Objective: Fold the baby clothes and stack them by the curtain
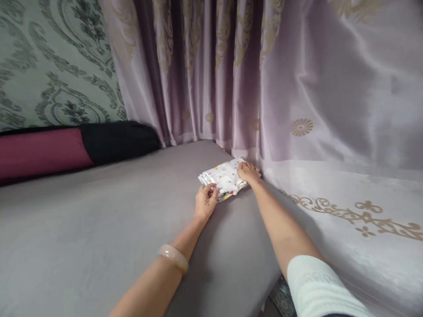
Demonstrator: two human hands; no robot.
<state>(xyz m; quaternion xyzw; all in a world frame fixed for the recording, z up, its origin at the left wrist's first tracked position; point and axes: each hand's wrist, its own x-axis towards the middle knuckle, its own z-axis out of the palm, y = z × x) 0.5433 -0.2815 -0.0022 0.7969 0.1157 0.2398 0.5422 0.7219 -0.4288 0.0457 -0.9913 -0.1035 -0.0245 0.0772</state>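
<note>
A small stack of folded cloths (224, 174), white with a colourful print, lies flat on the grey bed sheet (139, 211) near the bed's far right corner. At the stack's near left corner is my left hand (206, 200), its thumb and bent fingers closed on the cloth edge. My right hand (248, 171) rests over the right end of the stack, its fingers curled across the cloth toward the far side. The tips of those fingers are partly hidden. More printed layers, some with yellow and red, show under the top cloth along the near edge.
Pale purple curtains (205, 101) with gold patterns hang along the bed's far and right sides. At the left, a long maroon and black padded headboard (119, 141) runs along the patterned wall (66, 66). The bed's edge drops off at the lower right.
</note>
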